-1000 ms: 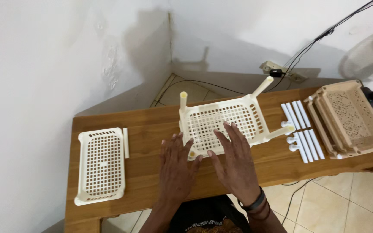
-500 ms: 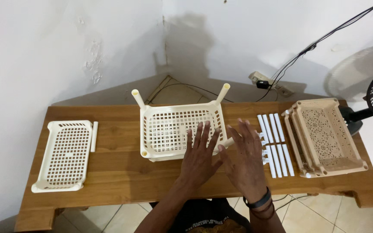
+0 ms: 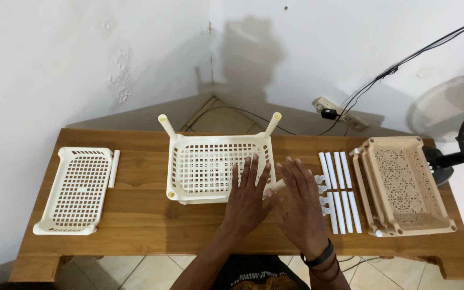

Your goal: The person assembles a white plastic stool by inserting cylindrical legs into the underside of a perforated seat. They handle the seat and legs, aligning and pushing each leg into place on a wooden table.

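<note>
Cream basket (image 3: 210,166) under flat left hand (image 3: 248,201)

A cream-coloured plastic rack tray with a square lattice floor and slotted walls (image 3: 210,166) lies flat near the middle of a wooden desk (image 3: 135,225). Two short cream plastic leg posts stand out of its far corners, one at the far left (image 3: 166,125) and one at the far right (image 3: 274,123), each leaning slightly outward. A third cream post (image 3: 276,187) sticks out sideways at the tray's near right corner. A small round socket shows at the near left corner. The left hand (image 3: 246,200) rests flat on the tray's near right part, its fingers (image 3: 252,171) spread over the lattice. The right hand (image 3: 300,207) lies flat just beside the tray, touching the sideways post.
</note>
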